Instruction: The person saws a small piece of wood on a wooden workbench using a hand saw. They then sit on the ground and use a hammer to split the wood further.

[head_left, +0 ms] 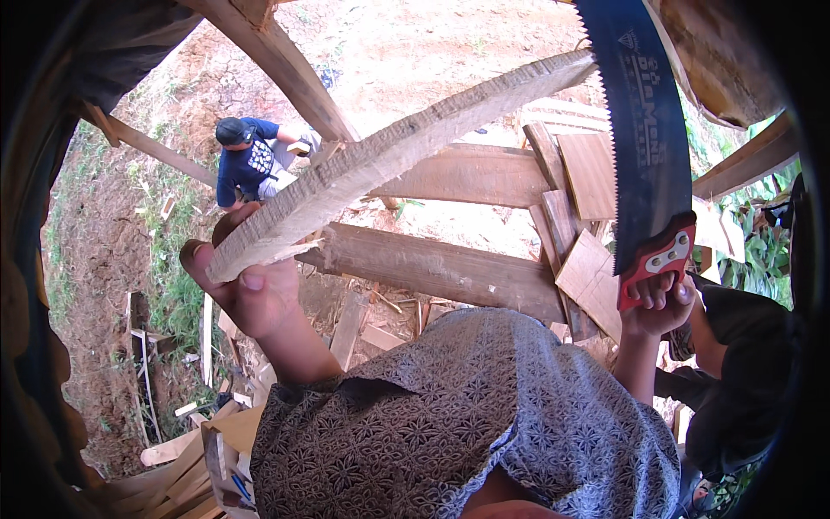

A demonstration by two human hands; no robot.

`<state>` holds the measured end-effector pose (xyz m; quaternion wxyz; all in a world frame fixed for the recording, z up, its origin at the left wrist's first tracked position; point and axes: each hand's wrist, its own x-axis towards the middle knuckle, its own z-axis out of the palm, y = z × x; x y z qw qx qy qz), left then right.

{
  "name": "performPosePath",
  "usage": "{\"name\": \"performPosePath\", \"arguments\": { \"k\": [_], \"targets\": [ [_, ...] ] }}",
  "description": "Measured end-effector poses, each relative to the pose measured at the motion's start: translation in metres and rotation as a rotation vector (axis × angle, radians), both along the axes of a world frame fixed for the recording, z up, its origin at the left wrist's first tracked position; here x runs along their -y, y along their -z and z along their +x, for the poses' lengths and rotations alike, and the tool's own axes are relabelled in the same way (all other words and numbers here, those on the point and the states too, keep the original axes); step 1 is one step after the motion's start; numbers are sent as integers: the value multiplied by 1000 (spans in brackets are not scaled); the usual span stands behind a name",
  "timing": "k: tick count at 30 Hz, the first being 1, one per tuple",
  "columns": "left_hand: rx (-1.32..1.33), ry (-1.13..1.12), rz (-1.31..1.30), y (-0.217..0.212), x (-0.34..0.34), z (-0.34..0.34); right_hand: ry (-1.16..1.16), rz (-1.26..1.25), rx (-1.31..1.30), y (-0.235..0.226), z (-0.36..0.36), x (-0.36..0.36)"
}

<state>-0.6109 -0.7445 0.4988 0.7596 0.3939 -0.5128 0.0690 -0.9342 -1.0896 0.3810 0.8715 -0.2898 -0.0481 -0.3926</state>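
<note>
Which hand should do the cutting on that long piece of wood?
Probably the right hand: it already grips the saw by its red handle. The left hand is busy holding the end of the rough plank.

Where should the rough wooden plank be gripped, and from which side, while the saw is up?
Probably at its near, lower-left end, where the left hand already grips the plank, thumb on its underside. That end is narrow and far from the saw, whose toothed edge faces the plank's far end. Come from below and the left, as the plank slants up to the right. The right hand grips the red handle.
</note>
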Motion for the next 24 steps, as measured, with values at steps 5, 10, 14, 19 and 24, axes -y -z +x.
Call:
{"name": "performPosePath", "arguments": {
  "k": [5, 10, 14, 19, 24],
  "targets": [
    [-54, 26, -57, 3, -8, 12, -4, 13, -8, -3, 8, -5],
    [-254, 382, -129, -2, 1, 16, -31, -27, 21, -11, 22, -13],
    [-314, 424, -179, 0, 7, 24, -43, -51, 57, -13, 30, -18],
    [-59, -75, -59, 7, 2, 49, -33, -84, 109, -10, 35, -23],
    [503, -363, -21, -2, 11, 56, 27, -83, 48, -10, 42, -28]
  ]
}}
